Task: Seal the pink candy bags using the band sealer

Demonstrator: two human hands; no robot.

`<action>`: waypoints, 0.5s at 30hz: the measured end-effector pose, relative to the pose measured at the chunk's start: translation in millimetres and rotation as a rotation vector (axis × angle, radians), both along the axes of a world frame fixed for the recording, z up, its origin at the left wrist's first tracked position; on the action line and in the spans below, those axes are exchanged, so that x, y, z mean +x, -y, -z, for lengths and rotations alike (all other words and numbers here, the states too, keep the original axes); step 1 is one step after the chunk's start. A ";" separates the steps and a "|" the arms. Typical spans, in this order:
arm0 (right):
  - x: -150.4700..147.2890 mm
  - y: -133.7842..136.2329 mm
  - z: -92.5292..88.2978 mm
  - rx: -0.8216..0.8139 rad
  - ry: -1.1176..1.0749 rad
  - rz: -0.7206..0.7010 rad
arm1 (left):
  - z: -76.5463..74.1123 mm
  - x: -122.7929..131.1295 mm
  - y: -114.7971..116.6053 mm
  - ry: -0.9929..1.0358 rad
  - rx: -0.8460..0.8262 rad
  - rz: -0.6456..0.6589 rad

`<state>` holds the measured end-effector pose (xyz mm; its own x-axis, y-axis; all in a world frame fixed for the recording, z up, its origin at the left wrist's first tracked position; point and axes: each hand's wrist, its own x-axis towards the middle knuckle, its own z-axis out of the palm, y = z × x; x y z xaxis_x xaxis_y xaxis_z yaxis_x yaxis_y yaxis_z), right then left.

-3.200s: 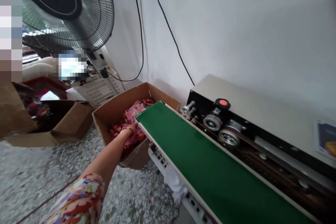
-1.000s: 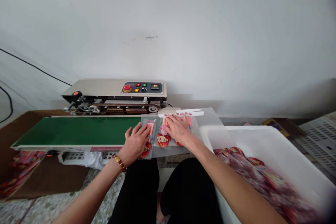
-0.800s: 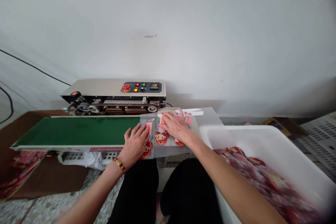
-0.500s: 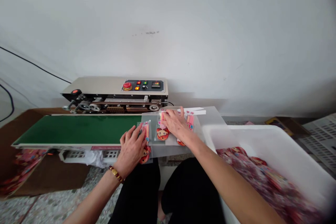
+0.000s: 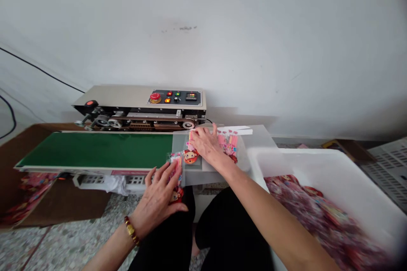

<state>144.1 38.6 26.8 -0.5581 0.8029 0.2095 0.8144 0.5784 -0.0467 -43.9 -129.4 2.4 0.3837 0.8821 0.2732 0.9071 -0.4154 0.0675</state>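
My left hand (image 5: 157, 201) lies over a clear packet (image 5: 178, 192) of pink sticks with a red-haired cartoon face, at the front edge of the machine. Its fingers are spread and the thumb stands apart. Just to the right, my right hand (image 5: 208, 148) has its bent fingers closed on the upper part of a similar packet (image 5: 190, 157), which lies on a translucent sheet (image 5: 193, 173). Beyond that hand, more of these packets (image 5: 231, 142) lie side by side, partly covered by the hand and wrist.
Behind stands a sealing machine (image 5: 127, 97) with lit buttons and a green belt (image 5: 98, 150). A cardboard box (image 5: 63, 207) with packets sits below left. At right is a white bin (image 5: 295, 159) full of packets; white strips (image 5: 237, 129) lie at the sheet's back.
My right hand has slid its packet leftward, closer to the belt. My left hand has drawn back toward me with its packet, and its thumb has spread out. The view has tilted slightly.
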 end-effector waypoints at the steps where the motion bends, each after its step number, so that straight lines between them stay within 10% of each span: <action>1: -2.1 0.0 1.1 0.004 -0.009 0.001 | -1.1 -0.6 1.2 -0.018 -0.008 0.008; 10: -31.7 11.4 13.7 -0.001 -0.109 -0.029 | 0.7 8.4 18.5 -0.023 -0.008 -0.046; 15: -1.2 20.2 1.6 -0.017 -0.223 0.025 | 1.7 41.0 14.7 0.009 -0.015 -0.102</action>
